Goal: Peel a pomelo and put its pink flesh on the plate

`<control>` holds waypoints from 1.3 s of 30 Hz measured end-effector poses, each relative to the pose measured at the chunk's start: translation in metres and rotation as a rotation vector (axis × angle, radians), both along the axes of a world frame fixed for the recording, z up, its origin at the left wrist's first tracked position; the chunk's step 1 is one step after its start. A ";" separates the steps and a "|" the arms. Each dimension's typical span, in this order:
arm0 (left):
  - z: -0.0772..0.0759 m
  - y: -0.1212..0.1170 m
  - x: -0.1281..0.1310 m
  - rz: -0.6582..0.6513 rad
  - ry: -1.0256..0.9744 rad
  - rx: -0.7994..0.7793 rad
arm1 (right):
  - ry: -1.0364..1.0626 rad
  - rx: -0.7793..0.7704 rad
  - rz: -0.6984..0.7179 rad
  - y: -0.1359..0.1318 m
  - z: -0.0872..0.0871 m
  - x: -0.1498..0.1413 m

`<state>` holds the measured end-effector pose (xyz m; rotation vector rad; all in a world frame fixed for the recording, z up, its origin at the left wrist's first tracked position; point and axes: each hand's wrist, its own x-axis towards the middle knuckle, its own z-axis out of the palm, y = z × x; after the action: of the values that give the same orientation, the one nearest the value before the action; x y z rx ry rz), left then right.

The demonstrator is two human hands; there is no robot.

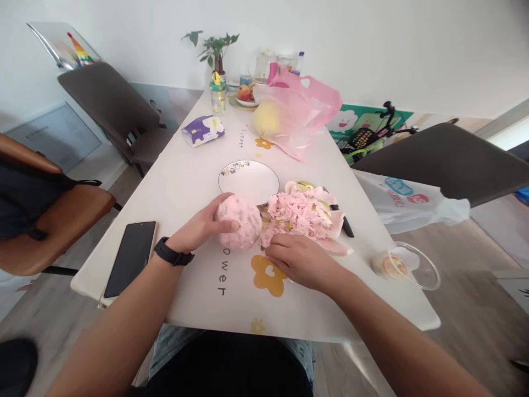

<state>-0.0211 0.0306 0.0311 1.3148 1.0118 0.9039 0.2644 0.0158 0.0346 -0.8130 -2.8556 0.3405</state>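
Forearms over table edge, fruit inboard

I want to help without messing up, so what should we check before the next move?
1. Round pink fruit held: ok, the left hand grips it.
2. Right hand empty: cannot tell, its underside is hidden.
3. Plate close by: ok, just beyond the fruit.
4. Peel pile off the table: not ok, heaped beside the fruit.
5. Phone away from the fruit: ok, near the table's left edge.
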 end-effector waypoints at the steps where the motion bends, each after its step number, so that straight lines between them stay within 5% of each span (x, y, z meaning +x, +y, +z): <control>1: -0.001 0.001 -0.001 0.002 0.000 0.001 | -0.024 -0.028 -0.014 -0.001 0.002 0.004; 5: -0.003 0.001 -0.002 0.004 -0.024 -0.017 | -0.097 -0.091 -0.136 0.006 0.009 0.023; 13: 0.003 -0.006 0.008 0.083 0.130 0.037 | 0.212 0.164 -0.468 0.019 0.018 0.016; 18: 0.004 -0.014 0.017 0.152 0.345 0.091 | 0.421 -0.176 -0.420 -0.007 0.029 -0.027; 25: -0.007 -0.024 0.026 0.209 0.517 0.286 | 0.447 -0.386 -0.681 -0.017 0.037 -0.047; 30: -0.009 -0.028 0.034 0.242 0.585 0.397 | 0.444 -0.421 -0.686 -0.020 0.039 -0.043; 39: -0.009 -0.028 0.037 0.273 0.617 0.381 | 0.538 -0.323 -0.632 -0.022 0.015 -0.035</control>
<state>0.0162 0.0024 0.0225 1.8729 1.5778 0.9451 0.2290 -0.0060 0.0494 -1.3698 -1.9530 0.7893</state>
